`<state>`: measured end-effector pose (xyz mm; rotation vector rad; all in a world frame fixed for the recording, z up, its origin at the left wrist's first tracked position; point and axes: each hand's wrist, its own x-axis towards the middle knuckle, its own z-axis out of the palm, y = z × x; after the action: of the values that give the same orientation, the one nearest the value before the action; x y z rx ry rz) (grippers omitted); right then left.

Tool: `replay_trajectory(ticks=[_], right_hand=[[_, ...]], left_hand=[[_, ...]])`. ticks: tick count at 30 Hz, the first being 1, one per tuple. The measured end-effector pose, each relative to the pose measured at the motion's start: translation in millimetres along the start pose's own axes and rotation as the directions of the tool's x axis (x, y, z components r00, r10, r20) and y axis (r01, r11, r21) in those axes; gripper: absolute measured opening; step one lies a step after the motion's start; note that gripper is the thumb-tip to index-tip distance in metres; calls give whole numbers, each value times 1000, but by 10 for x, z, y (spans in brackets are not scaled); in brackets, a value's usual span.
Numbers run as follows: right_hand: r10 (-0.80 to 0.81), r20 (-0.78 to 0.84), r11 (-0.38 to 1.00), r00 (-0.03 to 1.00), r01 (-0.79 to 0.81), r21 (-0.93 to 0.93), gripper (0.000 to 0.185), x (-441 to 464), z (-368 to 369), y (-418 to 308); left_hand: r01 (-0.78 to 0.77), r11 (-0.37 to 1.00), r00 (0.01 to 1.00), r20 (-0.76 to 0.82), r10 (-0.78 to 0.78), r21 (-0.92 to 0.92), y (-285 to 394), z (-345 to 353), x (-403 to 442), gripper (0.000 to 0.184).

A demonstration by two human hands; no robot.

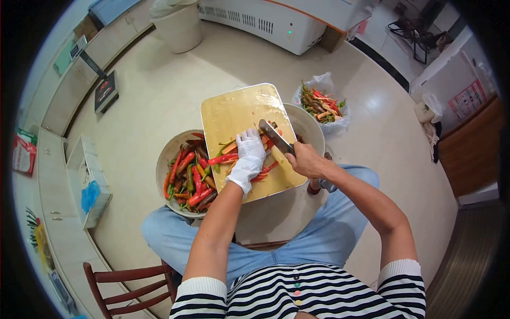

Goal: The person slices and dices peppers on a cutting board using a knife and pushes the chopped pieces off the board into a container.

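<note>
A yellow cutting board [234, 109] rests over the bowls in front of me. My left hand [250, 157], in a white glove, presses down on several red, orange and green peppers [223, 158] on the board. My right hand [307, 159] is bare and wrapped round the handle of a knife [273, 134]. The blade lies over the board, just right of my gloved fingers, with pepper pieces beside it. A bowl [162, 159] of whole red, green and dark peppers stands at the board's left. Another bowl [314, 127] is partly hidden under the board's right side.
A plastic bag [340, 123] with peppers and stems lies on the floor at the right. Farther off are a white bin [180, 32], a black scale [106, 91] and a white crate [100, 204]. A wooden chair [133, 275] stands at the lower left.
</note>
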<state>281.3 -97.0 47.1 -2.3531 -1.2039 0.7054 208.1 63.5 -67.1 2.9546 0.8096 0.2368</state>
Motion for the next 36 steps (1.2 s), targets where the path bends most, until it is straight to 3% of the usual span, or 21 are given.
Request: replay_trajectory(ticks=[7,9,11,12,15,19,23,27,29,31,34,36], right_hand=[[179,161,977,971,-195,86,37,245,36,-159],[116,64,992,991,-119,49,37,269,252,48],[50,-47,999,998,-49,11,36,232,354,128],[45,-44,999,998,-45,10,36,239,347,136],[57,-39,998,998,-56,34,36,242,382,159],[56,-29,998,998,-55,36,37,249,348,169],[42,-57,998,997,-39,42,37,247,373,191],[131,55,979,990,-138,150,38,215,226,101],[2,-79,999,997,2,43,37,190,207,140],[-25,-106,998,994,31,48,36,86,108,42],[-33,-84,999,996,36,37,34,-68,-27,-117],[-17,-30,1000,999,17,14,33,-91,-26,-135]], left_hand=[[-10,999,1000,28,8,52,20,-49,-9,74],[-8,998,1000,7,8,60,1,-73,1,79],[-10,1000,987,160,11,-8,-19,-152,17,100],[-4,1000,987,158,5,-6,-47,-221,22,100],[5,989,923,381,51,-145,-127,-506,-11,129],[-83,996,941,329,83,-12,-46,-573,-225,133],[-41,999,977,211,41,-3,-35,-302,-226,124],[28,999,966,258,-16,-43,-120,-245,-122,118],[35,999,976,216,-30,-18,-107,-202,-134,115],[47,999,982,182,-46,-1,-66,-244,-144,111],[116,992,959,265,-98,-53,-28,-310,-134,97],[76,997,987,142,-71,-32,-46,-247,-158,81]])
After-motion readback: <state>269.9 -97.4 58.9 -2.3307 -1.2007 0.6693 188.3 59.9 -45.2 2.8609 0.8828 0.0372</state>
